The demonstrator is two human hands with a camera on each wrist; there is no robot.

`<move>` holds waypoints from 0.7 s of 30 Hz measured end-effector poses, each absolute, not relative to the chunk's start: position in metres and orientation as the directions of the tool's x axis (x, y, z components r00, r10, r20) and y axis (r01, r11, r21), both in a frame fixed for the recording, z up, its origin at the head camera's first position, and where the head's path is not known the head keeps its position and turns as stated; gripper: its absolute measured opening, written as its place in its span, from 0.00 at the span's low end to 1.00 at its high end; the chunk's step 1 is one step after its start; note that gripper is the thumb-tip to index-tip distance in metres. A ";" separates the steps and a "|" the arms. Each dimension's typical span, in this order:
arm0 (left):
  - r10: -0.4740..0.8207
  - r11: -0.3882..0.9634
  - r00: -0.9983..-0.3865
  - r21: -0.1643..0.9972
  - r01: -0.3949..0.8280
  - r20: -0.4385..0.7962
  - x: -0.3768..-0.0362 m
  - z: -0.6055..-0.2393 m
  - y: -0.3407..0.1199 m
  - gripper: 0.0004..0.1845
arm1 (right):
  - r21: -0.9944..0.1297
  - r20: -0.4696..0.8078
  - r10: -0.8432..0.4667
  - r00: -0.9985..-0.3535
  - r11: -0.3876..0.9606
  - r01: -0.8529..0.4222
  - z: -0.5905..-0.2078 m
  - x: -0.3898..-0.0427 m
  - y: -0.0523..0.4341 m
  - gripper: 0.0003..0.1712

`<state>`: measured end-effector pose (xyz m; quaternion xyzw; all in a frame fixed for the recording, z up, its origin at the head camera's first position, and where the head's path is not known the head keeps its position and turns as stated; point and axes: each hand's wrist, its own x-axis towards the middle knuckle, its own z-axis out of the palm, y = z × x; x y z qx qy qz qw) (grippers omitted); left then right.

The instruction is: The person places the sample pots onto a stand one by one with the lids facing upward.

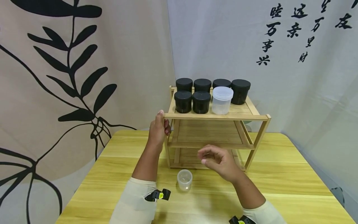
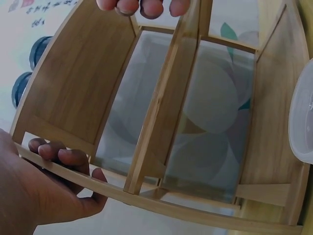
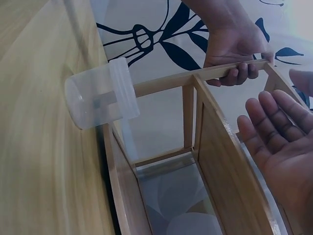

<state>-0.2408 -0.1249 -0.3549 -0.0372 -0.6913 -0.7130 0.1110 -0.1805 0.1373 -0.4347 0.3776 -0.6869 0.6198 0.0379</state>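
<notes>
My left hand (image 1: 158, 130) grips the upper left front corner of a three-tier wooden rack (image 1: 218, 117), its fingers curled round the side upright in the left wrist view. In front of the rack's lower tiers hovers my right hand (image 1: 219, 163), fingers loosely bent and palm bare in the right wrist view. A clear plastic jar (image 1: 184, 182) stands upright on the table between my forearms, close to the rack's front. On the top tier sit several black lidded jars (image 1: 201, 104) in two rows, with a translucent white-lidded jar (image 1: 222, 104) at the front right of them.
The rack stands on a yellow wood-grain table (image 1: 288, 174). Behind it hangs a pale cloth (image 1: 218, 40) with black characters, and a plant print covers the left side. The middle tier (image 1: 207, 133) and the bottom tier show bare boards.
</notes>
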 end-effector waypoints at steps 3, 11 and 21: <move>-0.102 -0.021 -0.972 0.977 0.213 0.210 -0.241 -0.356 -0.125 0.30 | -0.830 0.500 -0.493 -0.712 -0.037 -0.557 -0.437 -0.182 0.136 0.15; -0.099 0.002 -0.975 0.979 0.202 0.201 -0.242 -0.357 -0.127 0.31 | -0.861 0.401 -0.547 -0.735 0.049 -0.506 -0.442 -0.182 0.129 0.18; -0.099 -0.007 -0.977 0.982 0.189 0.188 -0.243 -0.357 -0.127 0.30 | -0.879 0.283 -0.590 -0.756 0.155 -0.451 -0.454 -0.184 0.120 0.24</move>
